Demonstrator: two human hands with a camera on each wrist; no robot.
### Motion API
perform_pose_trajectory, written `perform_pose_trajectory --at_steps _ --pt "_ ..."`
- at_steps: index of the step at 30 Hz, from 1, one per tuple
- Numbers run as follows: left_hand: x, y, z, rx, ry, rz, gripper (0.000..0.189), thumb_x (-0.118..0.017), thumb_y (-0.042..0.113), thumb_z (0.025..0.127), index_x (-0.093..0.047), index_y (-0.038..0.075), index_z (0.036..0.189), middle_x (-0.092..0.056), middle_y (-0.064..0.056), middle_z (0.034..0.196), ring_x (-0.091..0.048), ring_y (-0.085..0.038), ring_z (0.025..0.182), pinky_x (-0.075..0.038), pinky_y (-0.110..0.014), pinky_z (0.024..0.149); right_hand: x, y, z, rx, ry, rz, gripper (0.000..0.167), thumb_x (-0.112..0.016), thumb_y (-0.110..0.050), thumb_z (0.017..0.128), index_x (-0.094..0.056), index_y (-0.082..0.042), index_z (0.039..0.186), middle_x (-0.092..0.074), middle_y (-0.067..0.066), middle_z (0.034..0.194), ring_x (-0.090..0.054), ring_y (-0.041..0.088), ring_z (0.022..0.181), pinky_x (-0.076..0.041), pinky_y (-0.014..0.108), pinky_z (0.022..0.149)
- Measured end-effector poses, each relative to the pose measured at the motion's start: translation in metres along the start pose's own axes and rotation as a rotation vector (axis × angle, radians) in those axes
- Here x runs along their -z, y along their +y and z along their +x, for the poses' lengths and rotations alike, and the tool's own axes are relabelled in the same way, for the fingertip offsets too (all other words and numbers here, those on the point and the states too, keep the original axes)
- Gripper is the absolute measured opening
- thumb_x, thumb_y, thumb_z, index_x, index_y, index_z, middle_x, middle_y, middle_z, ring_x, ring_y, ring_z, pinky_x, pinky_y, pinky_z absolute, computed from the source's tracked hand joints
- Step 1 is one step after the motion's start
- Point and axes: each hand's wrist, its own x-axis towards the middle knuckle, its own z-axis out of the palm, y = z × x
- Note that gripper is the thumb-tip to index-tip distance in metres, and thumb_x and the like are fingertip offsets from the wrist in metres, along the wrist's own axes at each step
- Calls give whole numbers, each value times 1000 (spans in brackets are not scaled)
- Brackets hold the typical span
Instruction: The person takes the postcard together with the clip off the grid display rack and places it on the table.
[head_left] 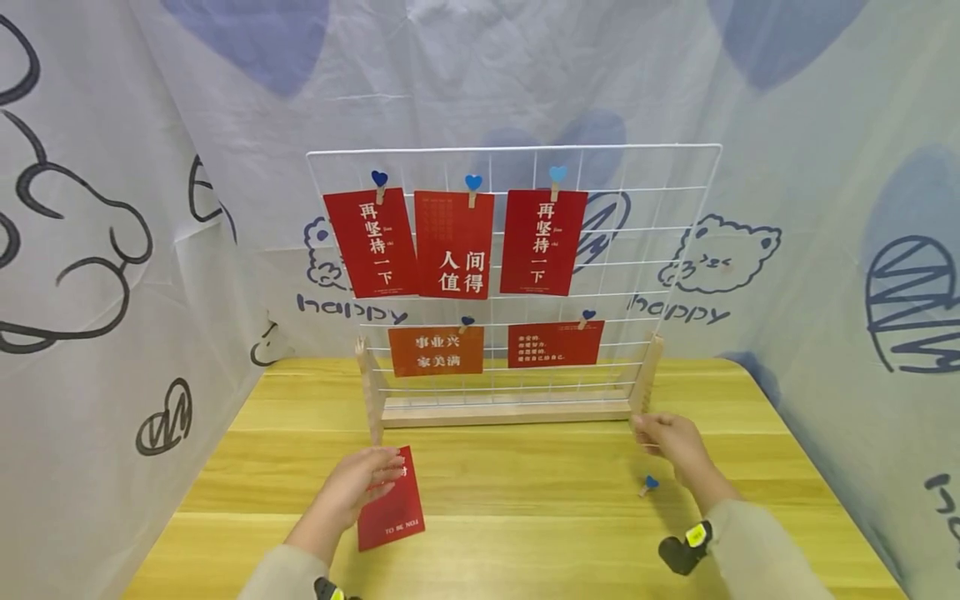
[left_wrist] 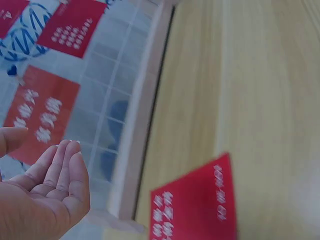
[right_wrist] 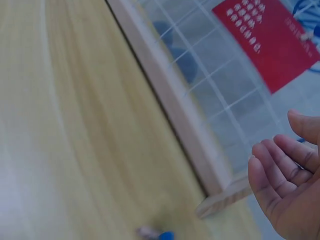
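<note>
Pale sleeves (head_left: 765, 548) are nearest; the left hand (head_left: 352, 485), relaxed and empty, is near the red card (head_left: 399, 510) on the bench (head_left: 525, 483), the right hand (head_left: 675, 442) likewise near the blue heart clothespin (head_left: 650, 482); pinching the card by its edge should avoid bending

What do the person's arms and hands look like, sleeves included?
The left sleeve and right sleeve are pale beige. The left hand and right hand wear no gloves. The left black wrist device, partly out of frame, and the right black wrist device each carry a yellow patch; any marking is too small to read.
</note>
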Motion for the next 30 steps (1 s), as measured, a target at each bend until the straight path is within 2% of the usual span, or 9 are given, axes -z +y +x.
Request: perform_pose_trajectory --at_steps 5,13,21,26,30 --pt "-12 15 4 -57 -37 -32 37 -50 20 86 -46 -9 110 -55 -17 104 -51 -31 99 -41 -41 84 -1 -23 4 59 -8 11 52 -52 -28 86 -42 14 115 -54 24 103 -57 22 86 -47 32 76" --pt "-32 36 11 -98 -73 -113 34 -49 17 87 -47 -8 109 -56 -14 102 -54 -23 92 -39 -42 86 -4 -60 5 122 -40 39 48 -50 -23 88 -40 15 115 -55 25 104 -57 24 88 -45 35 79" --pt "-37 62 20 -133 -85 -125 30 -46 16 88 -49 -6 107 -58 -10 98 -55 -22 91 -41 -38 85 -5 -89 11 160 -90 51 51 -52 -27 87 -39 14 116 -55 22 103 -56 24 91 -45 33 79" --pt "-39 78 25 -147 -109 -122 33 -45 18 89 -46 -6 111 -57 -8 98 -53 -23 93 -42 -35 83 -2 -108 8 187 -111 63 52 -52 -29 86 -38 12 116 -57 17 101 -56 23 92 -44 35 82" --pt "-42 90 28 -175 -133 -115 35 -46 20 89 -46 -5 114 -55 -14 105 -53 -24 94 -40 -37 86 0 -125 7 220 -107 55 53 -52 -30 86 -39 12 116 -58 7 94 -57 13 84 -45 32 80"
